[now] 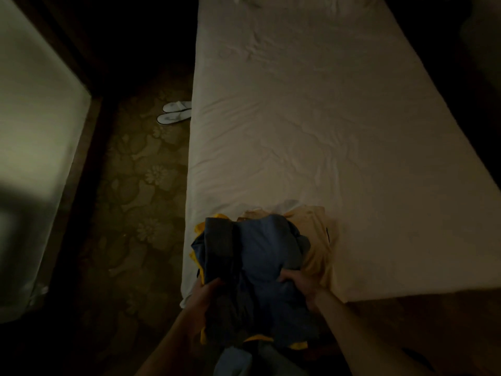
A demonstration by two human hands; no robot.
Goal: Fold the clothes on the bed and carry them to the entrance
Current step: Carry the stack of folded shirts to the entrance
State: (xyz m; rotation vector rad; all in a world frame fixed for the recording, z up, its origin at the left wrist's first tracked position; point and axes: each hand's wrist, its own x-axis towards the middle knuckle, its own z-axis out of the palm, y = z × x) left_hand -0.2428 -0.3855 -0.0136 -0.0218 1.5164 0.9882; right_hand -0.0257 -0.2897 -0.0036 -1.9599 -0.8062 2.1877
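Note:
A bundle of clothes (254,267) sits at the near corner of the white bed (311,131): dark blue and grey garments on top, yellow fabric showing at the edges, a pale orange garment (317,245) on the right. My left hand (206,293) grips the bundle's left side. My right hand (301,286) grips its right side, fingers curled into the blue cloth. The room is dim and the underside of the bundle is hidden.
A pair of white slippers (174,112) lies on the patterned carpet (135,199) left of the bed. A second bed or mattress (35,137) stands at the far left. Dark furniture borders the bed on the right.

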